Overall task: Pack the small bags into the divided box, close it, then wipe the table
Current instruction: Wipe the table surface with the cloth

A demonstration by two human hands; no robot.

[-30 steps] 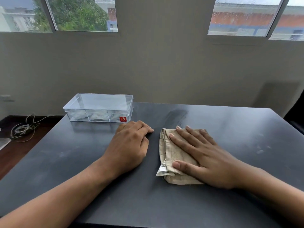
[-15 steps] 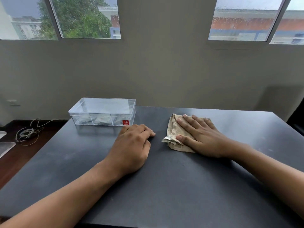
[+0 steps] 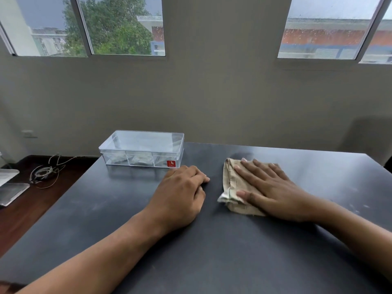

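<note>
A clear divided box [image 3: 142, 148] stands with its lid on at the far left corner of the dark table [image 3: 212, 251]; small bags show faintly through its front wall. My right hand [image 3: 269, 189] lies flat, fingers spread, pressing a folded beige cloth [image 3: 232, 183] onto the table's middle. The cloth's left part sticks out from under the fingers. My left hand [image 3: 180, 194] rests palm down on the bare table just left of the cloth, fingers curled loosely, holding nothing.
A wall with windows runs right behind the table's far edge. On the brown floor to the left lie a tangle of cables [image 3: 45, 171] and a grey flat device [image 3: 9, 190]. A dark object [image 3: 389, 162] stands off the far right corner.
My right hand pushed the cloth away toward the far edge, then drew it back a little toward me. The left hand and the box stayed put.
</note>
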